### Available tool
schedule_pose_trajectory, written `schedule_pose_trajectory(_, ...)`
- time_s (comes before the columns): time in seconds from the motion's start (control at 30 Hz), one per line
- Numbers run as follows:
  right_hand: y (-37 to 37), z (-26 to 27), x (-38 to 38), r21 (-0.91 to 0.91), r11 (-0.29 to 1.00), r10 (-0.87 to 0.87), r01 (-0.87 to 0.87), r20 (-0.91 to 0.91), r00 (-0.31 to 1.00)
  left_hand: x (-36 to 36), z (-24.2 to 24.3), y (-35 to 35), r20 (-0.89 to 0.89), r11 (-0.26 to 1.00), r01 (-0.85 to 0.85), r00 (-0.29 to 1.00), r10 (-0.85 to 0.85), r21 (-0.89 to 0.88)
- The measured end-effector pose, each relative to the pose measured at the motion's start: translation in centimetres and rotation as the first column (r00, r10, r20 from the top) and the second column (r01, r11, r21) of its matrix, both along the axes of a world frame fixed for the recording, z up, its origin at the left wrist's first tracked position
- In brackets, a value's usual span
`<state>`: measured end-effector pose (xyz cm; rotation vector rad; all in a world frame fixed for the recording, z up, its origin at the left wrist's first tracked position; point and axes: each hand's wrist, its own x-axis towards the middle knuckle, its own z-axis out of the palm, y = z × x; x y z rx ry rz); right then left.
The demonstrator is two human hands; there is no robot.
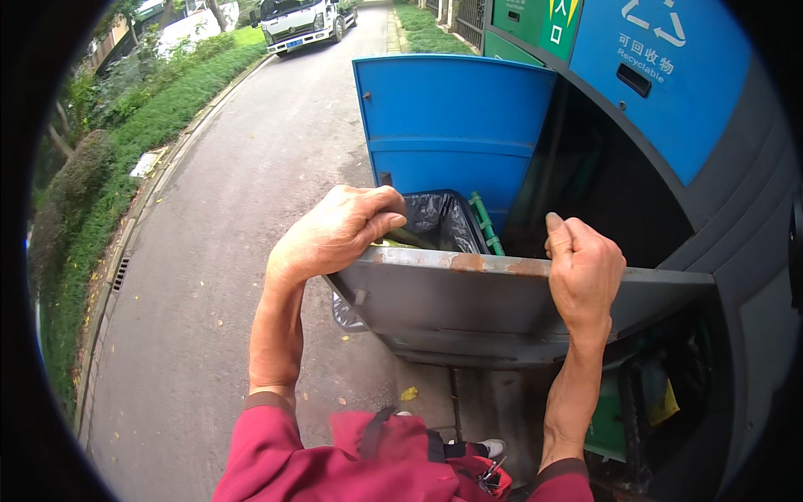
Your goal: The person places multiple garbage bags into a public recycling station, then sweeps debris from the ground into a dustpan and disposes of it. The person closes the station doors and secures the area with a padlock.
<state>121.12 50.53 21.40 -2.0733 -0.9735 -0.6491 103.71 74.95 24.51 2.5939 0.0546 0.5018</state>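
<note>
My left hand (351,226) is curled at the outer top corner of a grey metal door (452,301); a short dark bar (386,179) shows above and below its fingers. My right hand (586,270) is a fist, thumb up, in front of the same door's rusty top edge; whether it holds anything is hidden. Beyond the door stands a bin lined with a black plastic bag (448,216), with a green bar (486,223) at its side. Behind that, a blue metal door (452,113) stands open from the waste cabinet. Part of another lined bin (345,314) shows under my left wrist.
The cabinet's blue recyclables panel (665,75) curves along the right. Under the grey door, a green bin (605,420) stands in a dark compartment. A white truck (295,25) is on the paved lane (207,251); a kerb and grass (157,119) run along the left.
</note>
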Motion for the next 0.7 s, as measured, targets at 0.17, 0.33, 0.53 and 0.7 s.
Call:
schedule_pose_trajectory(0.17,0.36,-0.32,0.57,0.03,0.999,-0.02,0.019,0.03,0.999,0.43,-0.16,0.57,0.024,0.999,0.021,0.999,-0.022,0.042)
schedule_pose_trajectory(0.33,0.36,-0.52,0.88,0.029,0.999,-0.014,0.013,0.047,0.999,0.76,-0.2,0.79,0.016,1.0,0.021,1.0,-0.021,0.016)
schedule_pose_trajectory(0.53,0.42,-0.51,0.72,0.056,0.998,-0.02,0.02,0.012,1.0,0.74,-0.18,0.71,0.003,1.0,-0.005,1.0,0.005,0.03)
schedule_pose_trajectory(0.7,0.3,-0.48,0.6,0.071,0.997,-0.015,0.014,0.016,1.0,0.66,-0.22,0.74,0.016,1.0,0.005,1.0,-0.005,-0.004)
